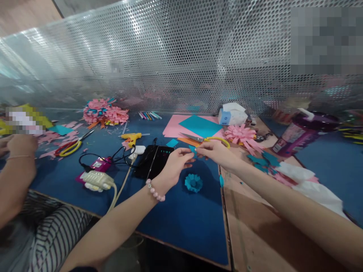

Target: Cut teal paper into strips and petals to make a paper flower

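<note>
Between my two hands is a small piece of blue paper (pixel 193 149), pinched at its edges. My left hand (pixel 179 163), with a beaded bracelet at the wrist, closes its fingertips on the left side of it. From the right, my right hand (pixel 214 152) grips the same piece between thumb and finger. Just below them a blue paper flower (pixel 193 183) lies on the blue tabletop. Yellow-handled scissors (pixel 202 139) rest right behind my right hand, partly covered by it. A small blue paper square (pixel 172 142) lies behind my left hand.
Pink sheets (pixel 173 126) with a blue sheet (pixel 198 125) lie behind. A phone (pixel 154 162), a power strip (pixel 98 179) and a yellow glue gun (pixel 132 138) are left. Right stand a pink paper flower (pixel 241 135) and a purple bottle (pixel 302 132). A co-worker's arm (pixel 18 170) is far left.
</note>
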{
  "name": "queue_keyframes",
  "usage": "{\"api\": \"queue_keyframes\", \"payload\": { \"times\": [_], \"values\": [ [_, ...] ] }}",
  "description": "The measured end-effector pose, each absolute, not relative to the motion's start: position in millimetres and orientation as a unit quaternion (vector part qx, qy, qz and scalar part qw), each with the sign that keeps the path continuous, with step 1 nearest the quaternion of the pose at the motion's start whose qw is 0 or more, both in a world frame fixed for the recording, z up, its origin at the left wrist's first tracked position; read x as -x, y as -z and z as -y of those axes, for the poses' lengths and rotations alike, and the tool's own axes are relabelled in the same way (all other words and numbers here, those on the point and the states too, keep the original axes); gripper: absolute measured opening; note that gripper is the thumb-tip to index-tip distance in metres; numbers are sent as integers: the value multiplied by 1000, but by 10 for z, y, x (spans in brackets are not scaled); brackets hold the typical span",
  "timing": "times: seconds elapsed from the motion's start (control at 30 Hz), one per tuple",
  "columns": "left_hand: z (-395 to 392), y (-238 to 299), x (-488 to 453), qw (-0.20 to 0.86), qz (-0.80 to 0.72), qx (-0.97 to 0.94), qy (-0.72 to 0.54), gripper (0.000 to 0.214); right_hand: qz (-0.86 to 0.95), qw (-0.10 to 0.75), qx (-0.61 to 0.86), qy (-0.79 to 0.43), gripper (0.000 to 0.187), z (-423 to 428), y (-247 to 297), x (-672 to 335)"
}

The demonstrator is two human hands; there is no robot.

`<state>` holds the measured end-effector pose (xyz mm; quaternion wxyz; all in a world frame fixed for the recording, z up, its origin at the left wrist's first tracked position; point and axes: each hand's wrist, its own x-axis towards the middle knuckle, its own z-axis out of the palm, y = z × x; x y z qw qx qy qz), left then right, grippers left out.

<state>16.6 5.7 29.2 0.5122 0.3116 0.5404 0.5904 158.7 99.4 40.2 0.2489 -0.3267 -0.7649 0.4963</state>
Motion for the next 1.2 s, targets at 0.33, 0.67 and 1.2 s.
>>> {"api": "queue_keyframes", "payload": {
  "times": [0.33,0.67,1.2],
  "values": [
    [-59,-284,-176,522,-546,-325,-569,20,845,274,299,-349,20,-957,-357,-1564],
    [-64,-295,-178,506,-545,-333,-580,13,917,339,197,-72,26,-961,-147,-1556],
    [-109,-241,-156,482,-545,-336,-598,17,922,313,217,73,27,-847,-152,-1567]
  ]
}}
